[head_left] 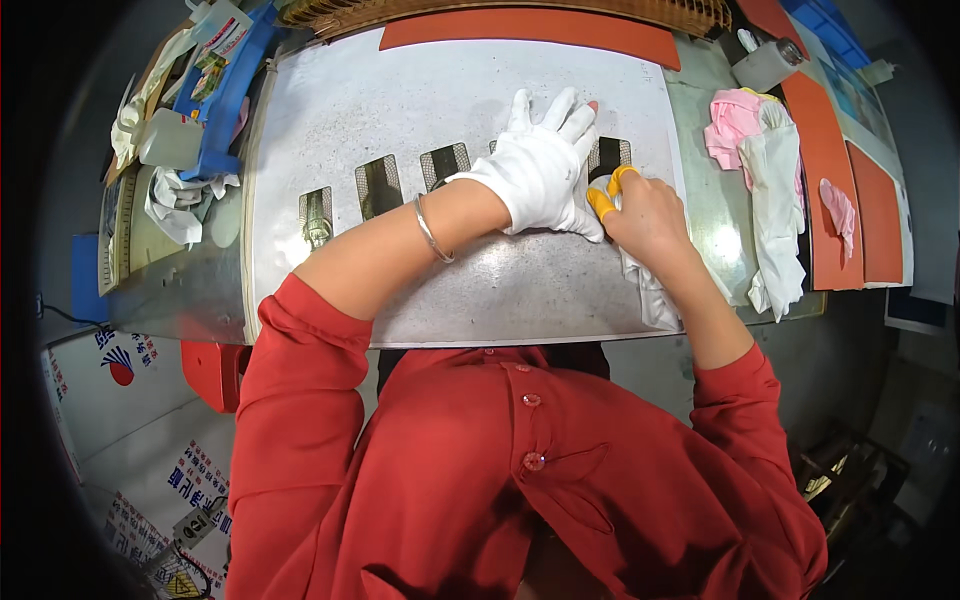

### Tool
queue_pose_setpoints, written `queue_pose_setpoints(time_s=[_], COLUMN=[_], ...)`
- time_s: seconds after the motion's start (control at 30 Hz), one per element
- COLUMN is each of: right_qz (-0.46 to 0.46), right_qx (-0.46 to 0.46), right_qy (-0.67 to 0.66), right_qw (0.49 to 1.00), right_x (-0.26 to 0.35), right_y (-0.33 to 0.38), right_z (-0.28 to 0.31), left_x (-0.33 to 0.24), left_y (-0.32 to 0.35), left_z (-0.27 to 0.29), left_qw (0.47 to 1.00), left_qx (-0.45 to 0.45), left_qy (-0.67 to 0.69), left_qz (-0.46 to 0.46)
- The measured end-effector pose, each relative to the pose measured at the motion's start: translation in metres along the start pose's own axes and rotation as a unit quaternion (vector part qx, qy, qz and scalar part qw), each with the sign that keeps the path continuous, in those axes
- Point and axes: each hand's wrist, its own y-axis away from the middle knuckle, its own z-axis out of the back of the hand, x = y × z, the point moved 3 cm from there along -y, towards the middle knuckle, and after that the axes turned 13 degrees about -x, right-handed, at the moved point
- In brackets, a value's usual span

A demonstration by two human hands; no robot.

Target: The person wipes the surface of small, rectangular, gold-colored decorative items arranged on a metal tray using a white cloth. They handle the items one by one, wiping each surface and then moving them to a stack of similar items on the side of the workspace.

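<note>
A grey metal desk point(330, 120) carries slotted parts. The white-gloved left hand point(540, 165) lies flat, fingers apart, steadying the part near the right edge; the right hand point(645, 215), fingers pinched together, presses a white cloth point(650, 290) there.

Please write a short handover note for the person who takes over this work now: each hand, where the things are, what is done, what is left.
Left hand: in a white glove, pressed flat on the grey metal plate, over its slot row.
Right hand: bare, with orange finger cots, holds a white cloth against the plate beside the glove.
Things: five slots show; those under and beside the hands are partly covered. Spare white and pink cloths lie to the right.
Done and left: the picture does not show which slots are wiped; check each one.
</note>
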Motion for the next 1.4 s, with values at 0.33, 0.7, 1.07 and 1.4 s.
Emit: queue_pose_setpoints(time_s=[0.33, 0.7, 1.07, 1.4], right_qz=[-0.009, 0.108, 0.09, 0.09], right_qx=[0.006, -0.008, 0.067, 0.082], right_qy=[-0.015, -0.044, -0.015, 0.001], right_qw=[1.0, 0.993, 0.994, 0.993], right_x=[0.005, 0.058, 0.083, 0.081], right_y=[0.032, -0.02, -0.075, -0.035], right_z=[0.005, 0.014, -0.04, -0.035], left_x=[0.004, 0.04, 0.045, 0.049], left_y=[-0.002, 0.084, 0.085, 0.08], left_z=[0.005, 0.034, 0.022, 0.024], left_qw=[0.999, 0.986, 0.978, 0.994], left_qx=[0.042, -0.067, -0.1, -0.055], left_qy=[-0.011, -0.051, -0.038, -0.012], left_qz=[-0.032, 0.147, 0.182, 0.095])
